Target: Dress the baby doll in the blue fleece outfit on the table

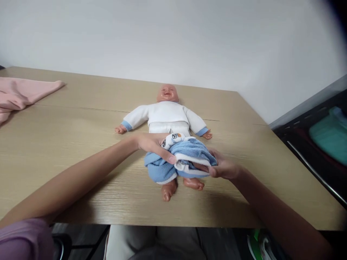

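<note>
A baby doll (167,94) lies on its back on the table, feet toward me, in a white top (168,112) with blue cuffs. Bunched over its legs is a blue fleece garment (189,148) with white trim and an embroidered animal face. My left hand (157,145) grips it near that face, thumb pressed on the trim. At the other side, my right hand (223,165) pinches the edge of a white-trimmed opening, which gapes toward me. The doll's bare feet (168,190) stick out below the cloth. Some of my fingers are hidden behind or inside the garment.
A pink cloth (21,94) lies at the left of the wooden table (81,151). Beyond the table's right edge, a dark container (300,133) holds teal cloth (329,133). A pale wall (162,39) stands behind the table.
</note>
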`<state>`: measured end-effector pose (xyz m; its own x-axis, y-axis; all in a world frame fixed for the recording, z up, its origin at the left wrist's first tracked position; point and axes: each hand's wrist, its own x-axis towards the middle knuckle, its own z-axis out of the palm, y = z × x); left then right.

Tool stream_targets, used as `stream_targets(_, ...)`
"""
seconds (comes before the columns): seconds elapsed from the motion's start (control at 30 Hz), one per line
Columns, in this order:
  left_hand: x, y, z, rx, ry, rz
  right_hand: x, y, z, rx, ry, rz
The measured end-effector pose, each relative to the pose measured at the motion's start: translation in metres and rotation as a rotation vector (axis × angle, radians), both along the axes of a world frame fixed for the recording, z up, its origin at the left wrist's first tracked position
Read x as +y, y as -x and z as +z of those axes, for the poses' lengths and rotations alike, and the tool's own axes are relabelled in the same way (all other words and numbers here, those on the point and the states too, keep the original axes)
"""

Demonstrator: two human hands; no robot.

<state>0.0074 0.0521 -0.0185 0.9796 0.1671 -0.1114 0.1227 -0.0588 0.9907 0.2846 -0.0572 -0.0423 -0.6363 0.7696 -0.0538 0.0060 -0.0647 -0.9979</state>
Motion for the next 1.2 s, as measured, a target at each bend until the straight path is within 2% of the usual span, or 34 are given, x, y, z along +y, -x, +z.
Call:
stream_targets(0.07, -0.001, 0.0, 0.001, -0.021, -0.003, -0.005, -0.004, 0.006, 0.007, -0.056, -0.005, -0.009)
stream_targets(0.1, -0.002, -0.001, 0.002, -0.033, 0.004, -0.012, -0.007, 0.01, 0.009, -0.084, -0.036, -0.062)
stream_targets(0.23, -0.009, -0.007, 0.005, -0.087, -0.01, 0.1, -0.025, 0.025, 0.012, -0.173, -0.322, -0.52)
stream_targets(0.3, -0.015, -0.011, 0.006, -0.046, -0.089, 0.17, -0.043, 0.035, 0.012, -0.225, -0.368, -0.648)
stream_targets(0.37, -0.022, -0.016, 0.007, 0.019, -0.204, 0.199, -0.066, 0.045, 0.011, -0.254, -0.32, -0.704)
stream_targets(0.53, -0.043, -0.03, 0.008, 0.019, -0.391, 0.132, -0.117, 0.056, -0.01, -0.266, -0.14, -0.801)
stream_targets(0.67, -0.054, -0.036, 0.004, 0.125, -0.612, 0.202, -0.13, 0.043, -0.036, -0.414, -0.122, -0.961)
stream_targets(0.73, -0.058, -0.039, 0.001, 0.23, -0.695, 0.231, -0.131, 0.038, -0.044, -0.517, -0.19, -1.0)
stream_targets(0.83, -0.064, -0.042, -0.002, 0.324, -0.778, 0.253, -0.13, 0.036, -0.052, -0.638, -0.443, -1.123)
stream_targets(0.9, -0.068, -0.044, -0.003, 0.377, -0.822, 0.252, -0.128, 0.037, -0.054, -0.646, -0.564, -1.194)
stream_targets(0.93, -0.07, -0.045, -0.004, 0.402, -0.838, 0.25, -0.127, 0.037, -0.055, -0.628, -0.57, -1.202)
stream_targets(1.0, -0.072, -0.045, -0.006, 0.428, -0.863, 0.251, -0.126, 0.038, -0.056, -0.566, -0.475, -1.168)
stream_targets(1.1, -0.072, -0.044, -0.009, 0.409, -0.867, 0.261, -0.125, 0.039, -0.057, -0.447, -0.244, -1.067)
stream_targets(1.2, -0.068, -0.042, -0.01, 0.379, -0.762, 0.272, -0.124, 0.04, -0.059, -0.282, -0.089, -0.988)
